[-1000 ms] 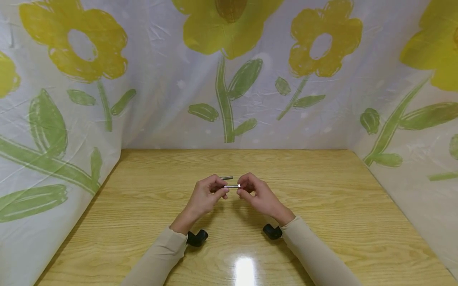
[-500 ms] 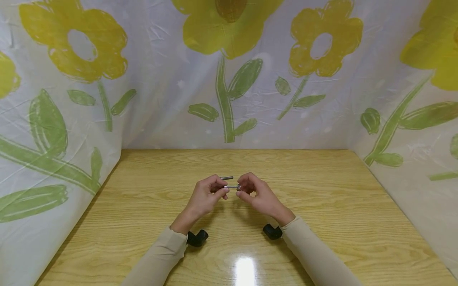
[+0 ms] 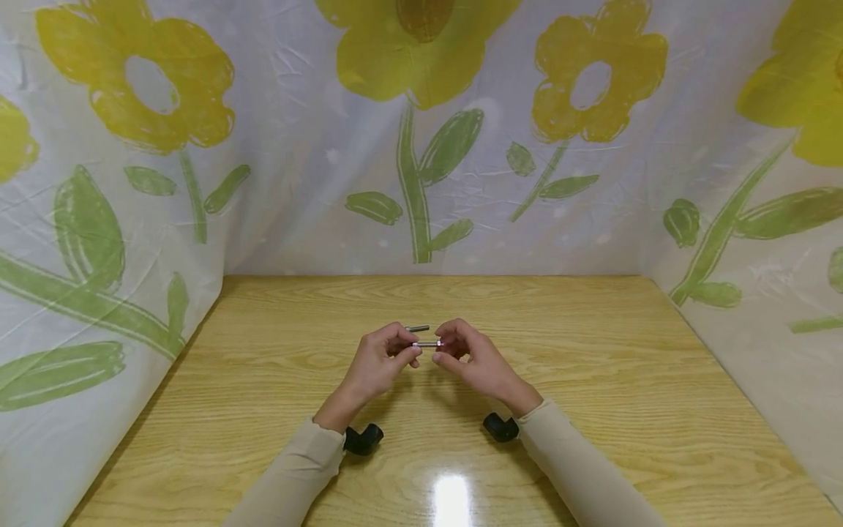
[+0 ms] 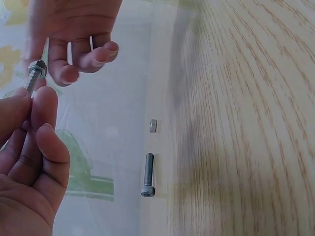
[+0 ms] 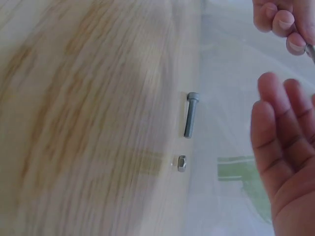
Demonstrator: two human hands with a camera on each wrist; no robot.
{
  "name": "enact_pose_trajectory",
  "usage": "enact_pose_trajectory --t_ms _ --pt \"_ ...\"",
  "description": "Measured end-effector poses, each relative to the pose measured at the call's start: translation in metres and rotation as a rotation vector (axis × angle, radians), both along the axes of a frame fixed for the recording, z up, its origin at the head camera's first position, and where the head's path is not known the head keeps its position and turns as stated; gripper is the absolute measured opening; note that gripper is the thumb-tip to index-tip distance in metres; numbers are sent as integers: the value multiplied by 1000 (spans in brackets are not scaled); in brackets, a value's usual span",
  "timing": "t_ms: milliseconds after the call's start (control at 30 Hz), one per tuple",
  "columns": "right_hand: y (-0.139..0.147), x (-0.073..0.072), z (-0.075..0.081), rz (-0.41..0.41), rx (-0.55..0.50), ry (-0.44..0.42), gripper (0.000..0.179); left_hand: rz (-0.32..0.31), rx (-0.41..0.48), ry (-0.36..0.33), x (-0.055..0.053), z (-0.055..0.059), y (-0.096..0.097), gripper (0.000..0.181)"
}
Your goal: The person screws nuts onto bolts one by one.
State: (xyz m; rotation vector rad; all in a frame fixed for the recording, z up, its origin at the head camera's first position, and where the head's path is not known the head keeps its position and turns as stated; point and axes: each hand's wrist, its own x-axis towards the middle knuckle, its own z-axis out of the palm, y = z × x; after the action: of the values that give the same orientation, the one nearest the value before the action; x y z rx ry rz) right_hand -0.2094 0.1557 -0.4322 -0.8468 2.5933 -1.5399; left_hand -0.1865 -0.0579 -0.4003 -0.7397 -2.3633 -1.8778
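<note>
My left hand pinches a metal bolt between thumb and fingers, its shank pointing right. A hex nut sits on the bolt's free end, seen whole in the left wrist view. Around that end is my right hand, its index finger right beside the nut and its thumb lower, apart from it. The right hand's other fingers are spread and loosely bent, with nothing in them. The bolt's head end is hidden in my left fingers.
On the wooden table behind the hands lie a second socket-head bolt and a loose nut. A flower-printed cloth walls the back and sides. Black devices sit at both wrists.
The right thumb and index finger shift slightly about the nut, which shows at a different turn. The left hand and its bolt stay in place.
</note>
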Motion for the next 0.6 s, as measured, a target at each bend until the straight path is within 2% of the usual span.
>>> enact_pose_trajectory --t_ms 233,367,500,600 --pt "0 -1 1 52 -4 9 16 2 -1 6 0 0 1 9" --pt "0 0 2 29 25 4 28 1 -5 7 1 1 1 9" --pt "0 0 1 0 17 -7 20 2 -1 5 0 0 1 9" --pt "0 1 1 9 -15 -2 24 -1 7 0 0 -1 1 10"
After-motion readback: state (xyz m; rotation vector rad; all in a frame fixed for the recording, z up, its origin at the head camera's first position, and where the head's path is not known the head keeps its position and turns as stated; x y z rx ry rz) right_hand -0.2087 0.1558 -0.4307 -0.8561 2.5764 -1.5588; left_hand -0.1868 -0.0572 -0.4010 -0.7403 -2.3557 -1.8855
